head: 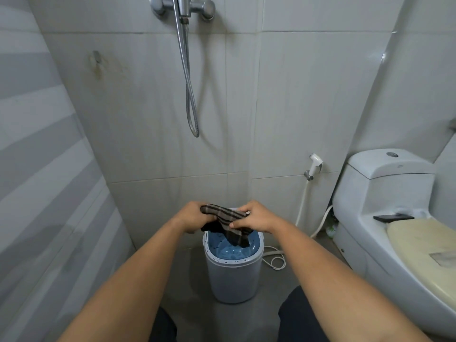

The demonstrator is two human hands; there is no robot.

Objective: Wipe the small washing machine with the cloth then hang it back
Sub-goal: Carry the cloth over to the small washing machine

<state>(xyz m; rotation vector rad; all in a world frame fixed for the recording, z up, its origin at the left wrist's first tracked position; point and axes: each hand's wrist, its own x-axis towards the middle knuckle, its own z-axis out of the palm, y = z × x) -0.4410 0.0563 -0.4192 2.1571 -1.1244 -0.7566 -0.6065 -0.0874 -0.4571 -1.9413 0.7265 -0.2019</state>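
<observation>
**Clerk:** Item one?

**Operator:** Cloth (225,219), dark, striped. I have it bunched between both hands, above the open top of the small washing machine (233,275). Left hand (191,217) grips one end with fingers curled round it; right hand (256,217) pinches the other end, thumb underneath. A loose tail hangs down over the blue tub. My reading: I hold it so to gather or fold it into a pad for wiping.

**Clerk:** Item two, the machine?

**Operator:** Standing on the floor between my knees, lid off or out of view, white rim exposed all round. I cannot tell whether any of it has been wiped.

**Clerk:** Clearances?

**Operator:** Toilet (385,218) near on the right, a dark flat object resting on it. Tiled wall close behind. White cable (274,260) coiled just beside the base, right side: a snag risk. Left flank open. Shower hose (190,90) hangs well above. A wall hook (96,56) sits upper left, possibly the hanging place.
</observation>
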